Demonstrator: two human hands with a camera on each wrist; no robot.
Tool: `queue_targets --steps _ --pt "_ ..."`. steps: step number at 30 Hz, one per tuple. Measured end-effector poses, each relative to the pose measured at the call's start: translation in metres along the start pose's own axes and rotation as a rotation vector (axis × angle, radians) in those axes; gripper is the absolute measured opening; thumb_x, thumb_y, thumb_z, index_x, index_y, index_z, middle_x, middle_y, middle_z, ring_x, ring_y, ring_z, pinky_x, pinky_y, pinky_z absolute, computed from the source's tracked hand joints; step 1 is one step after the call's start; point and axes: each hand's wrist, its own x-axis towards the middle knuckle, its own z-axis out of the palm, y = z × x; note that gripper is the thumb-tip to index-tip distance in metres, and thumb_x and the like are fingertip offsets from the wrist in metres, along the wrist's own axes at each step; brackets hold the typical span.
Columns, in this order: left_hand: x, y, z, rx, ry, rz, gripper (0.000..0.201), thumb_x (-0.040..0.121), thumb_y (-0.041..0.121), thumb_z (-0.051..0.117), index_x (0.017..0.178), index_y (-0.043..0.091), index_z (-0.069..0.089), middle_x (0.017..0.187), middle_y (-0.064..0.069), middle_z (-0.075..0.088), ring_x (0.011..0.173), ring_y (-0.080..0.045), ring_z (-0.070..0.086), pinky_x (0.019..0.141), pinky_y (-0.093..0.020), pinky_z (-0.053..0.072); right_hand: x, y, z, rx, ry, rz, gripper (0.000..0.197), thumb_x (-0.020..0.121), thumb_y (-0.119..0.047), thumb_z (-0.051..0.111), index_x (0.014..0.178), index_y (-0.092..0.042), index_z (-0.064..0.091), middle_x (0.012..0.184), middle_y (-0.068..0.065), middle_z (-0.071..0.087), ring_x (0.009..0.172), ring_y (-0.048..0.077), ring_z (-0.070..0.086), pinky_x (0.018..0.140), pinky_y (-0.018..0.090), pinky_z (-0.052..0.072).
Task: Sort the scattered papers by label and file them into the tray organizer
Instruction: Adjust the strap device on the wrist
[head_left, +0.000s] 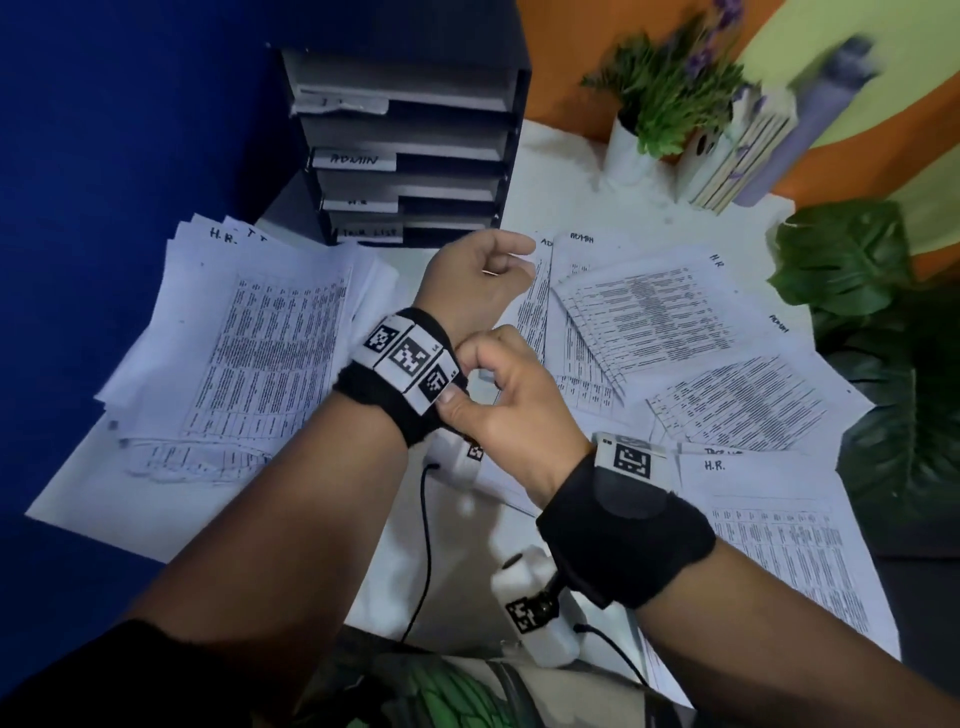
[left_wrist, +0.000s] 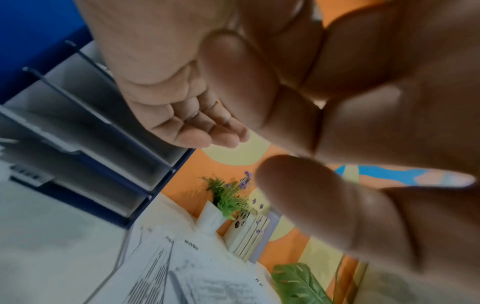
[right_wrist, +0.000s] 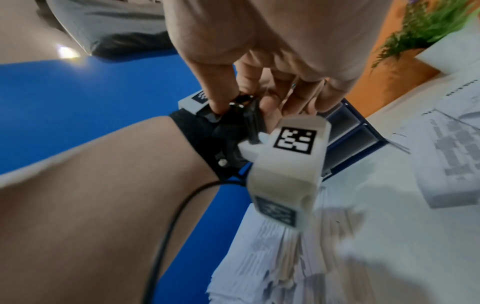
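While the right hand (head_left: 498, 395) pinches the left wrist strap (head_left: 410, 358) and the left hand (head_left: 480, 275) hangs loosely curled, empty, papers (head_left: 670, 312) at centre right of the desk (head_left: 550, 156) risk being swept by the forearms.

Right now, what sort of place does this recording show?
Probably an office desk or a staged filing station: a labelled tray organizer, printed papers marked H.R. and ADMIN scattered on a white table, and a decorative potted plant.
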Motion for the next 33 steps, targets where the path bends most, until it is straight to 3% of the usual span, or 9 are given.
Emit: queue_targets --steps 3,7,10,16,22,24,26,29,33 --pt "0.002 0.016 -0.001 -0.019 0.001 0.028 0.018 0.084 0.015 0.067 0.095 0.030 0.066 0.086 0.003 0.070 0.077 -0.007 0.061 0.075 -0.021 0.047 -0.001 -0.013 0.001 -0.038 0.083 -0.028 0.009 0.070 -0.028 0.059 0.078 -0.024 0.058 0.087 -0.014 0.046 0.103 0.022 0.048 0.095 0.044 0.042" --pt "0.005 0.034 -0.008 -0.042 0.039 0.038 0.017 0.087 0.013 0.065 0.101 0.023 0.066 0.085 0.005 0.067 0.070 -0.002 0.060 0.065 -0.013 0.044 -0.001 -0.024 -0.007 -0.161 0.057 -0.141 0.025 0.079 -0.035 0.055 0.097 -0.021 0.065 0.093 -0.017 0.044 0.108 0.019 0.046 0.098 0.042 0.040" --pt "0.006 0.048 -0.013 -0.039 0.046 0.049 0.021 0.088 0.015 0.063 0.107 0.020 0.066 0.089 0.000 0.068 0.070 -0.004 0.061 0.061 -0.012 0.045 0.001 -0.030 -0.014 -0.168 0.012 -0.180 0.029 0.081 -0.045 0.055 0.102 -0.028 0.064 0.098 -0.015 0.043 0.111 0.018 0.044 0.093 0.043 0.047" --pt "0.005 0.067 -0.010 -0.045 0.016 0.046 0.019 0.088 0.019 0.063 0.107 0.022 0.065 0.106 -0.009 0.070 0.074 -0.005 0.063 0.061 -0.015 0.048 0.004 -0.039 -0.014 -0.180 0.033 -0.202 0.034 0.071 -0.053 0.051 0.096 -0.031 0.059 0.099 -0.016 0.038 0.111 0.019 0.044 0.089 0.050 0.048" --pt "0.001 0.074 -0.003 -0.063 0.019 0.047 0.017 0.088 0.016 0.063 0.103 0.023 0.065 0.105 -0.011 0.070 0.074 -0.006 0.063 0.062 -0.016 0.047 -0.003 -0.048 -0.006 -0.173 0.200 -0.136 0.031 0.067 -0.042 0.047 0.093 -0.029 0.055 0.095 -0.017 0.035 0.105 0.018 0.044 0.086 0.051 0.048" --pt "0.000 0.073 -0.002 -0.062 0.010 0.030 0.017 0.088 0.016 0.062 0.103 0.022 0.065 0.102 -0.009 0.070 0.074 -0.006 0.064 0.062 -0.018 0.049 -0.005 -0.052 -0.008 -0.178 0.200 -0.116 0.024 0.067 -0.037 0.051 0.090 -0.030 0.055 0.095 -0.016 0.037 0.105 0.018 0.042 0.090 0.049 0.045" --pt "0.000 0.073 -0.005 -0.058 0.012 0.019 0.018 0.088 0.015 0.062 0.105 0.020 0.065 0.096 -0.007 0.069 0.074 -0.007 0.063 0.061 -0.018 0.049 -0.004 -0.054 -0.016 -0.176 0.128 -0.126 0.016 0.071 -0.036 0.056 0.085 -0.028 0.061 0.096 -0.012 0.042 0.106 0.018 0.042 0.095 0.039 0.040" --pt "0.001 0.073 -0.007 -0.077 0.012 -0.001 0.018 0.088 0.016 0.062 0.104 0.022 0.066 0.098 -0.005 0.071 0.075 -0.009 0.064 0.063 -0.021 0.049 -0.001 -0.053 -0.030 -0.109 -0.017 -0.185 0.014 0.078 -0.032 0.060 0.085 -0.020 0.062 0.092 -0.009 0.041 0.095 0.012 0.041 0.087 0.021 0.034" --pt "-0.002 0.077 -0.002 -0.100 -0.016 0.000 0.015 0.087 0.016 0.062 0.096 0.027 0.065 0.094 0.002 0.071 0.077 -0.009 0.065 0.065 -0.024 0.048 0.000 -0.054 -0.031 0.003 0.033 -0.169 0.015 0.075 -0.022 0.063 0.077 -0.007 0.061 0.088 -0.006 0.040 0.089 0.013 0.042 0.086 0.024 0.038"
